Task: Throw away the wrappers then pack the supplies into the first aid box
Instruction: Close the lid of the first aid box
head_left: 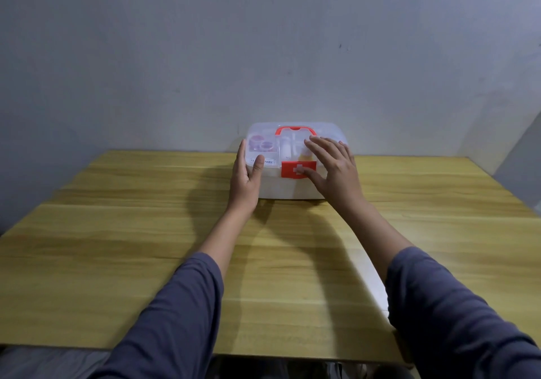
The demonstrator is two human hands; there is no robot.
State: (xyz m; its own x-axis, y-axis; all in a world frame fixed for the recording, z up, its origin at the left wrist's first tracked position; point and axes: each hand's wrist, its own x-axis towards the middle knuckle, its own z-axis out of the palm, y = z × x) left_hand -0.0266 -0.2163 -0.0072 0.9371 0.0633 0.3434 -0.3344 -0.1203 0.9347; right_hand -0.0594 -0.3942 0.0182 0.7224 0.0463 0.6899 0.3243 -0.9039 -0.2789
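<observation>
1. Right now I see the first aid box (295,156) standing near the middle of the frame, at the far edge of the desk (117,232), close against the grey wall (263,41).
2. Its clear lid (263,132) is down, with the red handle (292,130) lying flat on top and the red latch (294,169) with a white cross on the front face.
3. Through the lid I can make out pale supplies, including purple round pieces (260,144) in the left compartment; the rest is too blurred to name.
4. My left hand (245,179) is spread flat against the box's left end, thumb on the front corner, gripping nothing.
5. My right hand (333,167) rests with fingers splayed over the lid's right part, thumb beside the latch, not clenched.
6. Both blue-grey sleeves (175,320) fill the lower frame.
</observation>
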